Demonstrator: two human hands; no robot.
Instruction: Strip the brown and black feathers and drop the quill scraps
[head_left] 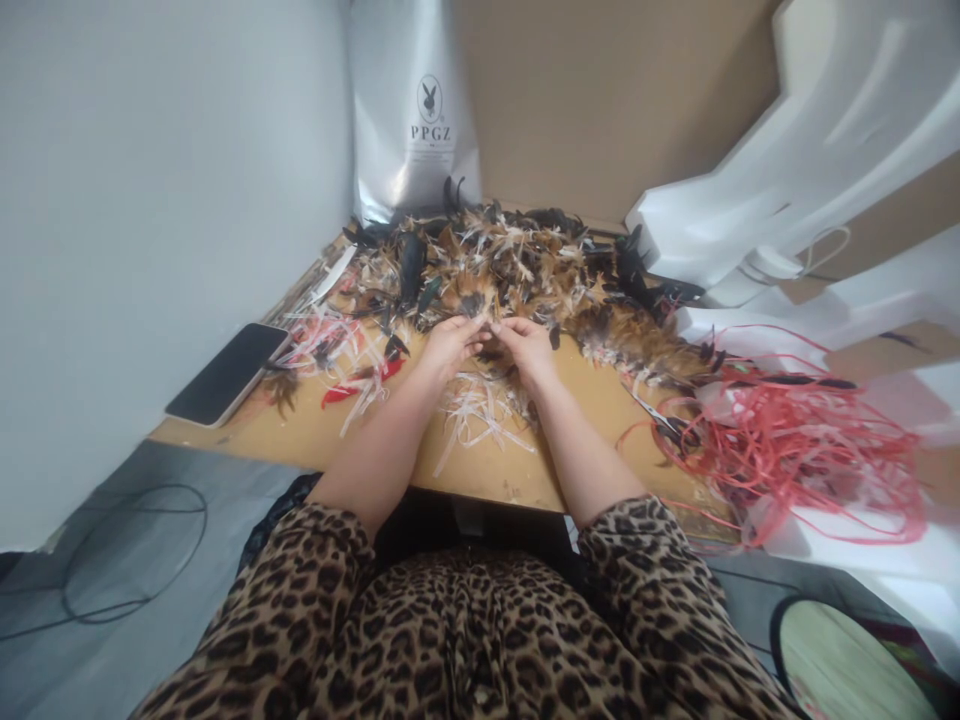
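Both my hands meet at the middle of the wooden table (337,435), at the near edge of a wide pile of brown and black feathers (517,255). My left hand (454,343) is closed in a pinch on a small brown feather bunch (474,300). Close against it, my right hand (523,347) is closed too, thumb and fingertips pressed together; what it grips is too small to make out. Just below the hands lie white ribbon scraps (480,415).
A phone (229,375) lies at the left edge, near red and white strips (322,340). Scissors (660,418) and a tangle of pink ribbon (810,450) are at the right. Behind the feathers stands a silver bag (412,110); a round stool (847,660) is lower right.
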